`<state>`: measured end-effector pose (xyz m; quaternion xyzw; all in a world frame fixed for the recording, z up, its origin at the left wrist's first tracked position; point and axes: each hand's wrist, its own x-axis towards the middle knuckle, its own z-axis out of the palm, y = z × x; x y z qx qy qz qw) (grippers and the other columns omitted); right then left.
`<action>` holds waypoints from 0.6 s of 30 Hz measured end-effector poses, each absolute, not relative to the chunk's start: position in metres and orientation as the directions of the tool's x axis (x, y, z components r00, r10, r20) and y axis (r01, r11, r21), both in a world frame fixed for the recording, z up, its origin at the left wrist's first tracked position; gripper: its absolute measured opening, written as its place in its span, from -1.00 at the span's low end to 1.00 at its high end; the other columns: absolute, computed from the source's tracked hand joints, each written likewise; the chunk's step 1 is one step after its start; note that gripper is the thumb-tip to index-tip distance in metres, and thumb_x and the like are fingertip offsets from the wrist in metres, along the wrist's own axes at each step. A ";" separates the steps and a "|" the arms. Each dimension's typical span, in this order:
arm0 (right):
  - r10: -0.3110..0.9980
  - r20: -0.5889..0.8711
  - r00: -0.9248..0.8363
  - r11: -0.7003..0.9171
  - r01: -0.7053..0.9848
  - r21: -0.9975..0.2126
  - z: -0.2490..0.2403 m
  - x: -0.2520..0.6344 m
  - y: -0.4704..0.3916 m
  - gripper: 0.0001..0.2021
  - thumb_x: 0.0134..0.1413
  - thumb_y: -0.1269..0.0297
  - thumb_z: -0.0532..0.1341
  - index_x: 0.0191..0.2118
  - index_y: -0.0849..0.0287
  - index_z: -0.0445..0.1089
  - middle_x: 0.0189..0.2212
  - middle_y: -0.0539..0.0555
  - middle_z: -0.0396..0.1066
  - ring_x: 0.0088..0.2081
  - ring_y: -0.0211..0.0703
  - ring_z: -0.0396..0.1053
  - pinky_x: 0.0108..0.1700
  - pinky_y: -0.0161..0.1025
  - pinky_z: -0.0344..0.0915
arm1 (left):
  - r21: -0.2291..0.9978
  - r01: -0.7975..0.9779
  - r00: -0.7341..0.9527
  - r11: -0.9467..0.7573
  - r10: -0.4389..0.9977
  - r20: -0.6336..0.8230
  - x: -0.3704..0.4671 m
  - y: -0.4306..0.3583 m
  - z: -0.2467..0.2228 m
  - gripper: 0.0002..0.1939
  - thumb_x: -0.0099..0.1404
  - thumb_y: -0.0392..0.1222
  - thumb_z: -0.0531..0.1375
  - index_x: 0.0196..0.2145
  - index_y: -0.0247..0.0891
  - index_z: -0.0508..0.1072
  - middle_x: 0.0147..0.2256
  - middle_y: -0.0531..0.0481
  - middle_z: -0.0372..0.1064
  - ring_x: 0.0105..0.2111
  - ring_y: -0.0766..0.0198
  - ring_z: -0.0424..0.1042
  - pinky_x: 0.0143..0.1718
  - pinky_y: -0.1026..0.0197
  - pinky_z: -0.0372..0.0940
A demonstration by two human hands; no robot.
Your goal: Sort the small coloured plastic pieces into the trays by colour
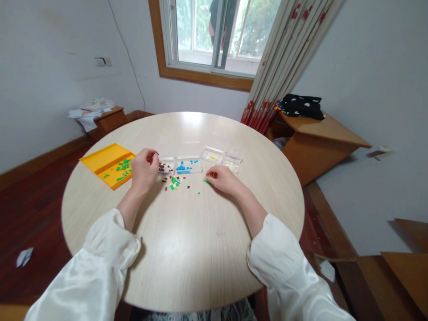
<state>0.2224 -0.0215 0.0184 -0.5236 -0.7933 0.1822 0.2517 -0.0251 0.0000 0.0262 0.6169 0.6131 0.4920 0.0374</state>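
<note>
My left hand is raised by the clear box of brown pieces, its fingers pinched round what looks like a small brown block piece. On the tabletop, the fingertips of my right hand close on a small green block piece. Between the hands lies a loose pile of green, brown and pale yellow pieces. Behind it stands a clear box of blue pieces. Two more clear boxes, one with yellow pieces and one with pale pieces, sit beyond my right hand.
An open yellow case with green pieces lies at the left of the round table. One stray green piece is near the middle. Dark folded cloth rests on a wooden cabinet at right, by a curtain and window.
</note>
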 end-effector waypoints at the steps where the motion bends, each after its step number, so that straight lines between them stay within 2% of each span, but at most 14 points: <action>1: 0.920 0.198 -0.339 0.390 0.738 -0.550 0.018 0.222 -0.022 -0.92 -0.05 0.40 0.26 -0.38 0.27 0.48 -0.45 0.09 0.44 -0.43 -0.27 0.30 -0.34 -0.31 0.18 | 0.648 0.732 -0.264 -0.211 0.789 0.555 -0.029 0.002 0.025 -0.85 0.14 -0.25 0.04 -0.39 -0.26 0.40 -0.43 -0.03 0.40 -0.42 0.25 0.36 -0.31 0.23 0.23; 5: 0.910 0.165 -0.381 0.406 0.732 -0.547 0.018 0.221 -0.022 -0.88 -0.10 0.42 0.30 -0.34 0.29 0.50 -0.41 0.11 0.46 -0.42 -0.27 0.32 -0.34 -0.32 0.20 | 0.630 0.765 -0.290 -0.132 0.803 0.521 -0.037 0.007 0.020 -0.88 0.14 -0.24 0.05 -0.44 -0.25 0.38 -0.47 -0.03 0.37 -0.47 0.23 0.32 -0.33 0.21 0.19; 11: 0.908 0.141 -0.395 0.403 0.726 -0.558 0.015 0.219 -0.021 -0.88 -0.05 0.50 0.24 -0.33 0.28 0.50 -0.36 0.13 0.49 -0.35 -0.24 0.37 -0.25 -0.29 0.24 | 0.600 0.793 -0.270 -0.105 0.822 0.501 -0.037 0.009 0.017 -0.89 0.13 -0.22 0.06 -0.48 -0.25 0.35 -0.47 -0.07 0.38 -0.43 0.17 0.34 -0.32 0.18 0.18; 18: 0.909 0.175 -0.379 0.409 0.721 -0.560 0.012 0.216 -0.020 -0.87 -0.04 0.54 0.20 -0.40 0.25 0.49 -0.42 0.09 0.48 -0.36 -0.23 0.37 -0.25 -0.29 0.23 | 0.612 0.786 -0.291 -0.082 0.825 0.484 -0.038 0.010 0.015 -0.87 0.09 -0.17 0.10 -0.57 -0.21 0.32 -0.56 -0.03 0.34 -0.49 0.17 0.32 -0.38 0.18 0.18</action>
